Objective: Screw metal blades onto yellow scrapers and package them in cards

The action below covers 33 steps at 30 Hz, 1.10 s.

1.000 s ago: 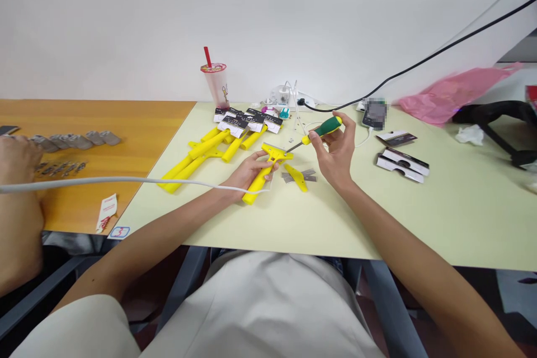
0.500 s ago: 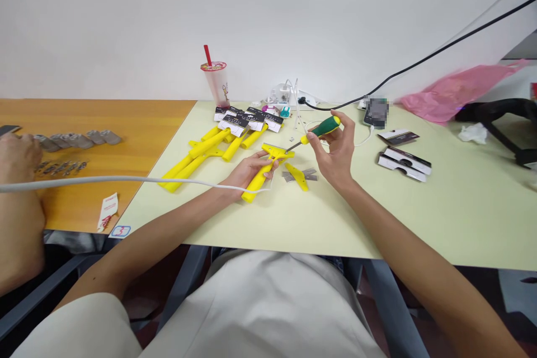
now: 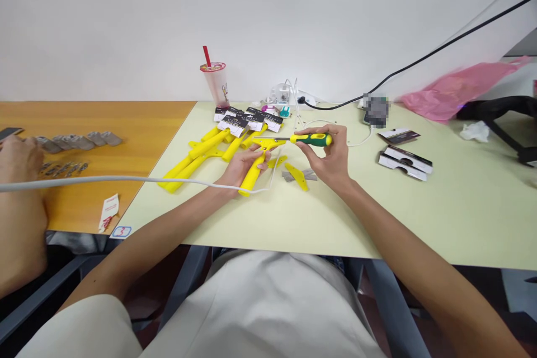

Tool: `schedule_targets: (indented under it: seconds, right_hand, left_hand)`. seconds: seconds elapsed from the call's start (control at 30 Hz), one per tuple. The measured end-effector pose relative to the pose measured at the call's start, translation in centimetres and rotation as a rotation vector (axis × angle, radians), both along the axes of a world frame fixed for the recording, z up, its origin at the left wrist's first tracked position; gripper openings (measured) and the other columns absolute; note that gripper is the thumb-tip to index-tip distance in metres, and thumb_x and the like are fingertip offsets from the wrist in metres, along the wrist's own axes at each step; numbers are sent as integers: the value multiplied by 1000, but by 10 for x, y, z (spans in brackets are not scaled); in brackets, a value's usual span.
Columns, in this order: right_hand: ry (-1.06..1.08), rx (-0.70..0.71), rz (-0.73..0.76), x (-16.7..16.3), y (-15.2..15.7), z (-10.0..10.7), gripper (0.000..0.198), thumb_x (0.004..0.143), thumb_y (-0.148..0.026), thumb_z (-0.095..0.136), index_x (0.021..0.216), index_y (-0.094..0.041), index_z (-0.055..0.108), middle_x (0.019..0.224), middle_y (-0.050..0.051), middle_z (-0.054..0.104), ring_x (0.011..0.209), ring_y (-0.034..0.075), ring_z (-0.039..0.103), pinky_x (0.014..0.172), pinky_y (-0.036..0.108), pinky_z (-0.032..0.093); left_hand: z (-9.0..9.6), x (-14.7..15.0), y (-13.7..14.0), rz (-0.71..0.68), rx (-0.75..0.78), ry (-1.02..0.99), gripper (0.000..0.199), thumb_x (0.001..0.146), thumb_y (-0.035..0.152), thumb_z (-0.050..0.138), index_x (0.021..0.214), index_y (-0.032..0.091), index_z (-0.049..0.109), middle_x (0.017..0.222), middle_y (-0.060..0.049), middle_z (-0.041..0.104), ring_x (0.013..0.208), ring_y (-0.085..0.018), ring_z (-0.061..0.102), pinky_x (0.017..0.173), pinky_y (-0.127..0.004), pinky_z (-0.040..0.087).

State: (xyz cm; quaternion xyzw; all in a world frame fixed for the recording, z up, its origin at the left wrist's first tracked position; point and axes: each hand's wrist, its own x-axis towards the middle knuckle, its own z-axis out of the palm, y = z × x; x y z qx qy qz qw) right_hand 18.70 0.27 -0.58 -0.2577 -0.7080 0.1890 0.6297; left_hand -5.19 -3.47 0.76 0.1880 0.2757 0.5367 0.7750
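Note:
My left hand (image 3: 241, 169) is closed around the handle of a yellow scraper (image 3: 250, 179), its head raised off the table. A thin grey blade (image 3: 264, 137) shows along the scraper's head. In my right hand (image 3: 333, 162) is a green and yellow screwdriver (image 3: 315, 139), held nearly level, its shaft pointing left at the scraper's head. Whether the tip touches the blade I cannot tell. Just below the head lies a small yellow plate (image 3: 277, 161). A second yellow plate (image 3: 297, 177) rests across several grey blades (image 3: 310, 174).
Several yellow scrapers (image 3: 187, 168) with black and white cards (image 3: 234, 125) lie behind my left hand. A cup (image 3: 215, 86) stands by the wall. Opened card sleeves (image 3: 405, 163) and a phone (image 3: 376, 114) are at right. Another person's hand (image 3: 19, 159) rests at far left.
The screwdriver has swung from slanting to nearly level and moved left and down with my right hand. A yellow plate has come off the scraper's head onto the table, leaving the blade exposed.

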Motion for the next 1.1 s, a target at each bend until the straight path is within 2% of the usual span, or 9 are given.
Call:
schedule_targets:
  seconds: [0.17, 0.43, 0.67, 0.87, 1.1]
  right_hand:
    - [-74, 25, -27, 0, -2, -2, 42, 103, -46, 85, 119, -32, 49, 123, 8, 85, 120, 27, 84, 101, 50, 71]
    - [-42, 49, -17, 1, 0, -2, 42, 104, -48, 84, 118, -32, 47, 123, 8, 84, 123, 28, 84, 105, 52, 70]
    - [-33, 59, -9, 0, -1, -2, 43, 104, -48, 85, 122, -33, 48, 122, 7, 84, 120, 27, 84, 106, 53, 69]
    - [-67, 50, -14, 1, -1, -2, 40, 104, -41, 85, 123, -32, 50, 122, 7, 84, 116, 26, 84, 103, 52, 69]
    - [-68, 50, -31, 0, -2, -1, 40, 105, -43, 84, 123, -32, 49, 122, 7, 85, 117, 26, 84, 103, 50, 68]
  left_hand:
    - [-1, -3, 0, 4, 33, 0, 32, 89, -3, 72, 109, 20, 62, 117, -7, 73, 87, -9, 74, 59, -14, 50]
    - [2, -6, 3, 34, 22, 20, 35, 85, -4, 73, 107, 20, 57, 128, -12, 74, 88, -10, 75, 59, -15, 50]
    - [-4, -6, 5, 43, 50, 98, 46, 79, 0, 80, 113, 22, 59, 119, -7, 75, 89, -11, 76, 57, -15, 50]
    - [-4, -4, 4, 53, 64, 115, 48, 78, 0, 84, 115, 21, 62, 113, -6, 73, 88, -12, 75, 56, -15, 49]
    - [-5, -5, 5, 47, 66, 128, 48, 79, 1, 83, 116, 21, 61, 126, -8, 73, 92, -12, 74, 58, -16, 48]
